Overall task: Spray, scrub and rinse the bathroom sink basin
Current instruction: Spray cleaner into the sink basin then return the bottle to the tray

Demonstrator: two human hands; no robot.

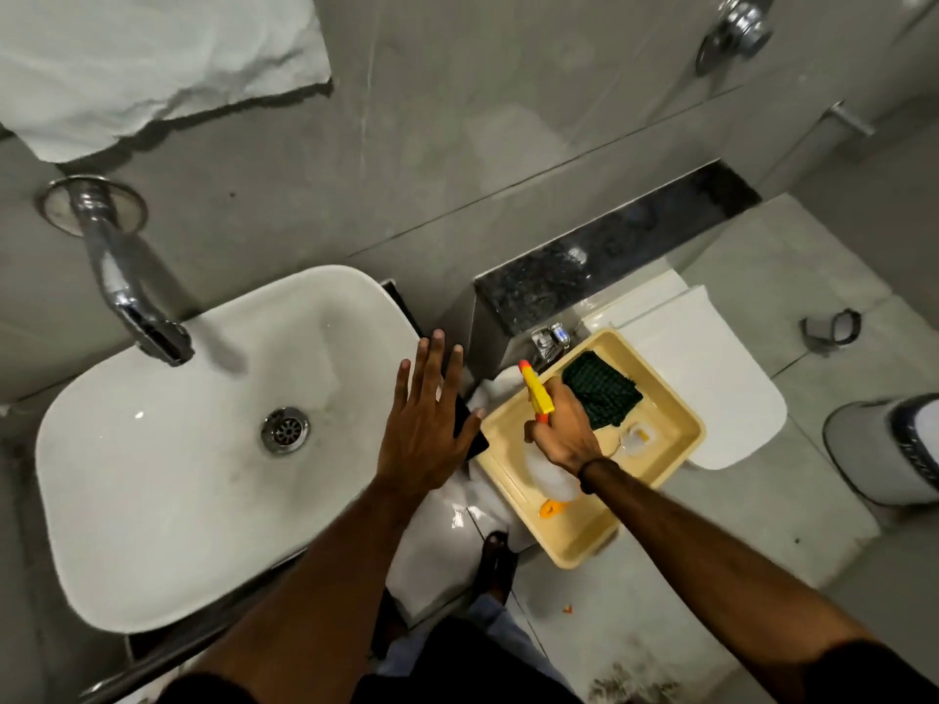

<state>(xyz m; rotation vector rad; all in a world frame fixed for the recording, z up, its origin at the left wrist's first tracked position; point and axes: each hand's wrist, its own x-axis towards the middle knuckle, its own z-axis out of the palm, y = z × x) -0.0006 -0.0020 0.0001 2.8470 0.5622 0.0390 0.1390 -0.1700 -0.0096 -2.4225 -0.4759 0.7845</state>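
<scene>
My right hand [564, 431] is closed around the neck of the spray bottle [546, 449], right of centre in the frame, directly above the yellow tray [676, 398]. I judge the tray is there as a caddy: it holds the dark green scrub cloth [602, 396] and a small pale item I cannot make out, so everything for the job sits within one reach of the basin. The bottle's clear body runs down toward the lower centre of the frame, with an orange bit showing at its bottom end — whether that belongs to the bottle I cannot say.

The bottle's long axis runs diagonally, from lower right up to upper left. Its yellow trigger head [537, 393] ends in a red-tipped nozzle that points toward the upper left, roughly at the sink's right rim and not yet into the bowl.

My left hand [427, 429] is empty, fingers spread and apart, palm down over the right edge of the sink [152, 475] — I take it as steadying or clearing the way, with something dark beneath it. The white basin fills the left middle of the frame, its drain [284, 430] near the centre and the chrome tap [127, 292] reaching in from the upper left. The bowl looks mostly dry, so I judge spraying has not begun.
</scene>
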